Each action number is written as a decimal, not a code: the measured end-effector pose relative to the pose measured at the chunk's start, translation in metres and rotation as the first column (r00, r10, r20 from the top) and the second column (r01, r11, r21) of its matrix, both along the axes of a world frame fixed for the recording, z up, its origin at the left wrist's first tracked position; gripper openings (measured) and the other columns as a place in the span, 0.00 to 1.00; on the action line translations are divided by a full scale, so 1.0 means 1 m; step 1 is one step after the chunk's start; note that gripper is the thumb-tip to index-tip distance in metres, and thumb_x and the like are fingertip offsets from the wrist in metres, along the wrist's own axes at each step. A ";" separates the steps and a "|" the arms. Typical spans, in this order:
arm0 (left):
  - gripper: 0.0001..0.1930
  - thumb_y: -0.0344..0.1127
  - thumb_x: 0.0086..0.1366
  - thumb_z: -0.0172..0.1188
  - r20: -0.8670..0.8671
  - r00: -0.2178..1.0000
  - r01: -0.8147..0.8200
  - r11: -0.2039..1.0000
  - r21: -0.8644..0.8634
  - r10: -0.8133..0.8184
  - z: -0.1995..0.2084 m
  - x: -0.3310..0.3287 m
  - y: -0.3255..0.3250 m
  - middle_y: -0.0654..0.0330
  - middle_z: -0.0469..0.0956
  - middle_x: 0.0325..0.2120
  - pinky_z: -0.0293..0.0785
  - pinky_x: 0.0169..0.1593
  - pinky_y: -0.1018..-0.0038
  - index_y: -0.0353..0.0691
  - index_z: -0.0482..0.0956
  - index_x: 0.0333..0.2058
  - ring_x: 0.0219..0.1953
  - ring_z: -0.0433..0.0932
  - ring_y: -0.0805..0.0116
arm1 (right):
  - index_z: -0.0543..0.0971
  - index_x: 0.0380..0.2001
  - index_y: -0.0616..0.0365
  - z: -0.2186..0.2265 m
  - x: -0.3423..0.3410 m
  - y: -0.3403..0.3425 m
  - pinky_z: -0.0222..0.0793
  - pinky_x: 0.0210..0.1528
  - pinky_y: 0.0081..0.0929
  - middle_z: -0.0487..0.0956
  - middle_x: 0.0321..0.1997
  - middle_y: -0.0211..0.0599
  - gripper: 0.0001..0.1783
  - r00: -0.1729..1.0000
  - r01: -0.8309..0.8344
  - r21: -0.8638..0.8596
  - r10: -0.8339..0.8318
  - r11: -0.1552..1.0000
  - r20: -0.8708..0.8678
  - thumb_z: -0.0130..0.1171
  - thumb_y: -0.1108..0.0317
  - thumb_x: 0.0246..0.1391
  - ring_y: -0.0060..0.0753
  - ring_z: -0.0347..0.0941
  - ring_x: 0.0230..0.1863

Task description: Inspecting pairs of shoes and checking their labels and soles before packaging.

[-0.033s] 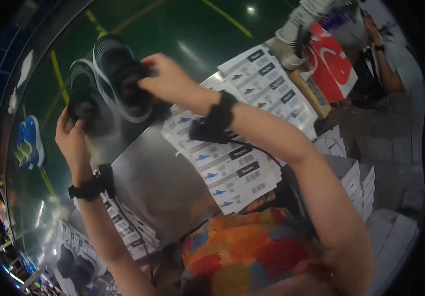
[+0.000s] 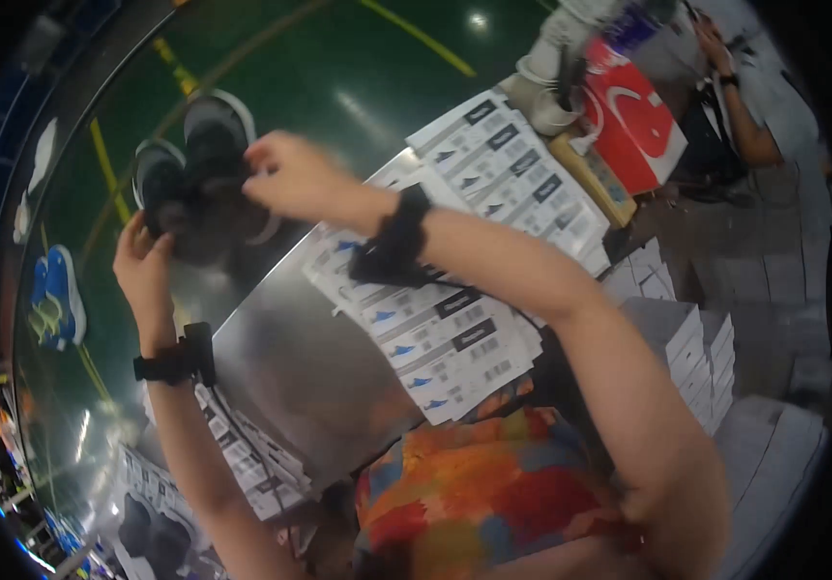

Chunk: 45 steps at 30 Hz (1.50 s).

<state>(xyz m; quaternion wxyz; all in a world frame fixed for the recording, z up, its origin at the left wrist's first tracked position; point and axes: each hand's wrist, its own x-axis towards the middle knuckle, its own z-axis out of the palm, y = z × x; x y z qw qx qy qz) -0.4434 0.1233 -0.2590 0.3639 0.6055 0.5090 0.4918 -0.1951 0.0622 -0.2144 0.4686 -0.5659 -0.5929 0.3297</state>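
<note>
A pair of dark grey-black sneakers with pale soles is at the upper left, over the green tabletop. My left hand (image 2: 150,275) pinches the heel end of the left sneaker (image 2: 159,174) between thumb and fingers. At the side of the right sneaker (image 2: 218,130) is my right hand (image 2: 295,179), its fingers bent and closed at the shoe's opening. Blur and shadow hide the heels and exact finger contact. Both wrists wear black bands. Below my right wrist lie printed label sheets (image 2: 435,343) with small shoe pictures and barcodes.
Blue sneakers (image 2: 63,295) with yellow-green insides stand at the far left. More label sheets (image 2: 503,169) lie on the right, near tape rolls (image 2: 551,111) and a red box (image 2: 636,121). White boxes (image 2: 686,358) are stacked at lower right. Another person's arm (image 2: 749,126) shows at upper right.
The sneakers have tipped and look more foreshortened. My right hand has moved a little left and down with the right sneaker; the left hand is nearly in place. The whole view has shifted slightly.
</note>
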 end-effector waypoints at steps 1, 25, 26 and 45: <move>0.22 0.30 0.58 0.54 -0.320 0.946 -0.064 0.998 -0.016 0.056 0.008 0.017 0.004 0.49 0.80 0.41 0.71 0.47 0.71 0.30 0.72 0.52 0.45 0.78 0.57 | 0.73 0.46 0.66 -0.004 -0.008 -0.005 0.73 0.44 0.34 0.79 0.42 0.50 0.24 0.996 -0.083 -0.062 0.085 0.995 0.035 0.60 0.62 0.48 0.44 0.77 0.44; 0.44 0.56 0.46 0.68 -0.845 0.280 0.803 0.593 -0.054 -0.455 0.059 0.365 -0.212 0.48 0.63 0.61 0.65 0.53 0.50 0.32 0.66 0.57 0.62 0.61 0.47 | 0.83 0.38 0.45 0.047 0.256 -0.232 0.70 0.34 0.30 0.71 0.31 0.27 0.17 0.376 0.209 0.125 -0.197 0.970 0.905 0.67 0.66 0.38 0.31 0.71 0.36; 0.44 0.56 0.46 0.68 -0.845 0.280 0.799 0.599 -0.057 -0.455 0.055 0.363 -0.211 0.48 0.63 0.61 0.65 0.53 0.50 0.32 0.66 0.57 0.62 0.61 0.47 | 0.83 0.38 0.45 0.043 0.258 -0.230 0.69 0.34 0.30 0.72 0.31 0.28 0.17 0.408 0.151 0.148 -0.198 0.977 0.891 0.66 0.67 0.39 0.31 0.71 0.36; 0.38 0.66 0.59 0.47 -0.308 0.425 0.845 0.495 -0.203 -0.851 0.063 0.369 -0.148 0.38 0.71 0.52 0.68 0.55 0.52 0.33 0.77 0.48 0.55 0.69 0.39 | 0.71 0.19 0.59 0.131 0.163 -0.282 0.67 0.47 0.48 0.74 0.25 0.43 0.15 0.315 -0.205 0.740 -0.673 0.640 0.669 0.45 0.64 0.56 0.41 0.73 0.29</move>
